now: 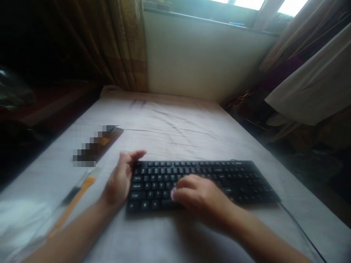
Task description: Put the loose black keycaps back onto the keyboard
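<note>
A black keyboard (236, 182) lies on the white cloth-covered surface (170, 128), a little right of the middle. My left hand (119, 179) holds its left end, with fingertips reaching past the far left corner. Over the lower middle keys is my right hand (201, 197), its fingers curled and drawn together. A small pale bit shows at the right hand's fingertips, too blurred to identify. Part of the keys is hidden beneath this hand.
Left of my left hand lies a brush with an orange handle (72, 206), beside a dark item (68, 196). Beyond them is a partly pixelated brown object (111, 143). A cable (301, 228) runs from the keyboard's right side toward the near edge. Curtains (123, 44) hang behind.
</note>
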### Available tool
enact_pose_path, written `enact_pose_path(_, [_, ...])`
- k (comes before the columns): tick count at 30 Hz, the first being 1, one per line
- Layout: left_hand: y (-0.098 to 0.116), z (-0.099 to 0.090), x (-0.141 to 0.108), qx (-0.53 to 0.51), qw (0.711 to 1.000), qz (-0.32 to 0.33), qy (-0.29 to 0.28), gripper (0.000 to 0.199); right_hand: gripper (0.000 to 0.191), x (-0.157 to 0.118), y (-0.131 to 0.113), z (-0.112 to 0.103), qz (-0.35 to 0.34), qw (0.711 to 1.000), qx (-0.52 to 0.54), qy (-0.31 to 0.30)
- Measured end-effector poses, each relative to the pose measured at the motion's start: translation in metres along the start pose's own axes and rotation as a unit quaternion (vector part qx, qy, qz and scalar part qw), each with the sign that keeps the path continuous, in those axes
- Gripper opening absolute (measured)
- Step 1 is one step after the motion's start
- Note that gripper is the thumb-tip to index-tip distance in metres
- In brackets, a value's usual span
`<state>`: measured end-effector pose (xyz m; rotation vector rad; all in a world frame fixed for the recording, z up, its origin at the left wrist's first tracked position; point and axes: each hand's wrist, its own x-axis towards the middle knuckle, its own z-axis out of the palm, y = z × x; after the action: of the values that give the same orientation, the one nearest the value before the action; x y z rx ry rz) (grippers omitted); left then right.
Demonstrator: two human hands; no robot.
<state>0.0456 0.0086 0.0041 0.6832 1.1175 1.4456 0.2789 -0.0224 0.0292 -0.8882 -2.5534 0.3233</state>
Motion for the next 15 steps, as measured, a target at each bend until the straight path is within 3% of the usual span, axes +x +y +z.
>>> enact_pose_path(3, [0.005, 0.002, 0.001, -0.025, 0.999, -0.012, 0.031, 0.056, 0.011, -0.016, 0.006, -0.015, 0.028, 0.999, -0.003, -0.024])
enact_pose_path(6, [0.011, 0.005, 0.002, -0.052, 0.997, -0.031, 0.051, 0.058, 0.012, -0.013, -0.001, -0.019, 0.034, 0.999, -0.01, -0.023])
enact_pose_path(10, [0.016, 0.002, 0.005, -0.094, 0.993, -0.056, 0.052, 0.062, 0.01, 0.016, -0.022, 0.001, -0.021, 0.999, 0.005, 0.03])
enact_pose_path(15, [0.023, -0.007, 0.014, -0.14, 0.985, -0.097, 0.036, 0.066, 0.011, 0.024, -0.027, 0.021, -0.053, 0.998, -0.009, 0.014])
